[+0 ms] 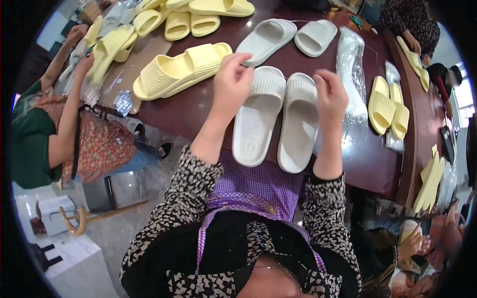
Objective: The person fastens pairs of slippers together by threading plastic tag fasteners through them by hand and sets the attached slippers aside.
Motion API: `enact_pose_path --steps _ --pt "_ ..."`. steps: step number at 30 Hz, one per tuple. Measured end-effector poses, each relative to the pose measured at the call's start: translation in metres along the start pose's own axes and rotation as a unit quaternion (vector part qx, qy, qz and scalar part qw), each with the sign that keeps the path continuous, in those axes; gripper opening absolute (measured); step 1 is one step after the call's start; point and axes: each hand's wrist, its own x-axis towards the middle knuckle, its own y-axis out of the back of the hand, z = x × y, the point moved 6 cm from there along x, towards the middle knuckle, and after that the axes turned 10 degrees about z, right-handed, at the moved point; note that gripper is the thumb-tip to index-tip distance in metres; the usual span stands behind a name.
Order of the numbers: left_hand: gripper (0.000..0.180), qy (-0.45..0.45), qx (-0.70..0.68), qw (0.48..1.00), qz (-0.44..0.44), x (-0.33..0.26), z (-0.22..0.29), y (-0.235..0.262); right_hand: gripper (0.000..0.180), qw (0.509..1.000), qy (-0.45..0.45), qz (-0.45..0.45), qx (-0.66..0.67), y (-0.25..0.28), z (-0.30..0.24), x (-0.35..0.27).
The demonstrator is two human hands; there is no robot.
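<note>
In front of me on the dark red table lies a pair of light grey slide slippers, the left slipper (257,119) and the right slipper (299,124) side by side, heels toward me. Beside the left slipper's strap is my left hand (232,87), raised with its fingers curled in a pinch. My right hand (332,97) is curled likewise by the right slipper's strap. Whatever either pinch holds, if anything, is too small to make out. Just beyond lie another grey slipper (268,40) and its mate (315,38), with a thin line between them.
A yellow slipper pair (181,72) lies left of my left hand, with more yellow slippers (191,25) behind. A clear-bagged grey pair (352,74) and yellow slippers (380,107) lie on the right. Co-workers handle slippers at both sides; the left one's hand (83,64) is near.
</note>
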Motion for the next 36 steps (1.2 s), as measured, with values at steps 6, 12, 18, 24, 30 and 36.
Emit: enact_pose_path --steps 6,12,18,24,30,36 --pt "0.038 -0.217 0.438 0.852 0.187 -0.003 0.018 0.139 0.027 0.96 -0.163 -0.221 -0.045 0.01 -0.006 -0.067" --pt "0.057 0.074 0.109 0.953 0.274 0.026 -0.035 0.21 0.044 0.918 -0.068 -0.274 -0.279 -0.026 -0.019 -0.07" --pt "0.058 0.224 0.035 0.951 0.212 0.037 -0.073 0.232 0.032 0.956 -0.052 -0.14 -0.254 -0.036 -0.001 -0.076" --pt "0.057 0.294 -0.156 0.935 0.127 0.03 -0.083 0.269 0.026 0.946 -0.056 -0.121 -0.297 0.047 -0.038 -0.03" --pt "0.04 0.325 -0.297 0.884 0.155 0.008 -0.067 0.279 0.024 0.8 0.12 -0.012 -0.587 0.207 0.019 0.092" --pt "0.043 0.307 -0.331 0.891 0.048 -0.019 -0.032 0.193 0.023 0.871 0.074 0.176 -0.453 0.309 0.05 0.147"
